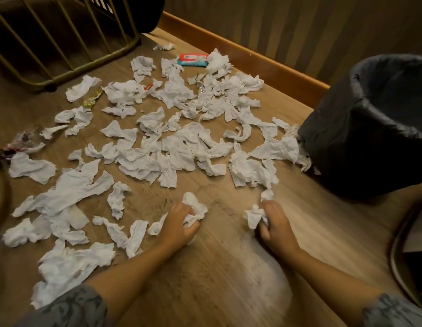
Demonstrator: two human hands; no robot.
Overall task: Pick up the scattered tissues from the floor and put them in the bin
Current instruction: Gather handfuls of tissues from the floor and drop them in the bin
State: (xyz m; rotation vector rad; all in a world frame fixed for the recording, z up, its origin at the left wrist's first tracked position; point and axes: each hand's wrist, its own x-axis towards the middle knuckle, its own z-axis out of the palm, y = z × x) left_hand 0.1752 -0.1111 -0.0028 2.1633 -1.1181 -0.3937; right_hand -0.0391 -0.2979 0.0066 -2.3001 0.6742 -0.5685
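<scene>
Several crumpled white tissues (172,147) lie scattered over the wooden floor, from the far wall to my forearms. My left hand (179,220) rests low on the floor, closed around a bunched tissue (194,206). My right hand (275,223) is also down at the floor, fingers closed on another crumpled tissue (255,217). The bin (361,128), lined with a dark bag and open at the top, stands at the right, beyond my right hand. Some tissues lie against its base.
A gold metal chair frame (70,55) stands at the back left. A red and blue tissue packet (193,60) and small wrappers (92,100) lie among the tissues. A wooden skirting board (252,57) runs along the wall. A round metal base (403,256) sits at the right edge.
</scene>
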